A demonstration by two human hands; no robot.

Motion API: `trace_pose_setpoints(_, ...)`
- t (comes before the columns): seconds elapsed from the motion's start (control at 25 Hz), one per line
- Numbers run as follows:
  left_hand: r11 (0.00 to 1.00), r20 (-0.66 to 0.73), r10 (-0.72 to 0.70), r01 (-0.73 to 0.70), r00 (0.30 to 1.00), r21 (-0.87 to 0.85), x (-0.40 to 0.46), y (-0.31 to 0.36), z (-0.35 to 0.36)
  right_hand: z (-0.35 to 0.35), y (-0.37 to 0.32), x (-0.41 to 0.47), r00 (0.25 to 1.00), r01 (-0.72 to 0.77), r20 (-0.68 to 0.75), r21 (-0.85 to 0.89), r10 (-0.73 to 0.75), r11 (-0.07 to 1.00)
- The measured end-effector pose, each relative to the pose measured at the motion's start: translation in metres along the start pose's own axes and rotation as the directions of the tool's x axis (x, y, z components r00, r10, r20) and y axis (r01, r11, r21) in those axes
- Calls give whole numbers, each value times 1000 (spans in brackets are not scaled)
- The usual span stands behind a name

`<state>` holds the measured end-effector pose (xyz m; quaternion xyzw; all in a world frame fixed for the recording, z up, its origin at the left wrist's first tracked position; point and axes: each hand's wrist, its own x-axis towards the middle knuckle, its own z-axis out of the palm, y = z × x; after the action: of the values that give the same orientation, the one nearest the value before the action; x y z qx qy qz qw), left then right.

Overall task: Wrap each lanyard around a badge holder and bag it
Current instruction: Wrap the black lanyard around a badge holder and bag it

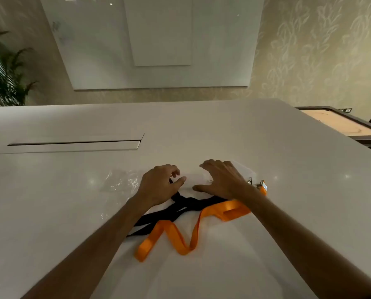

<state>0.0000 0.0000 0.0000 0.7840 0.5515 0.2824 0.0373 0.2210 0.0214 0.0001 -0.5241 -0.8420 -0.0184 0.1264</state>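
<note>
Mid-table, the left hand pinches the black lanyard while the right hand, fingers spread, pins the clear badge holder; snug, flat turns should wrap best.

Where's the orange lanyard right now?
The orange lanyard lies in loose zigzags on the white table, low in the middle of the head view, between the forearms, just right of the black lanyard.

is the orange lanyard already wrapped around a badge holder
No, the orange lanyard lies loose in zigzag folds on the white table, beside the black lanyard.
</note>
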Motion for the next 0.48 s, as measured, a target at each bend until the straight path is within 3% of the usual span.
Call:
trace_pose_setpoints(0.28, 1000, -3, -22, 22, 1000, -8, -11, -6, 11, 12, 5, 14, 983, -45, 177, 11, 42, 999)
trace_pose_setpoints(0.48, 999, -11, -14, 14, 1000, -37, -16, -12, 13, 12, 4, 14, 985, -57, 168, 110, 38, 992)
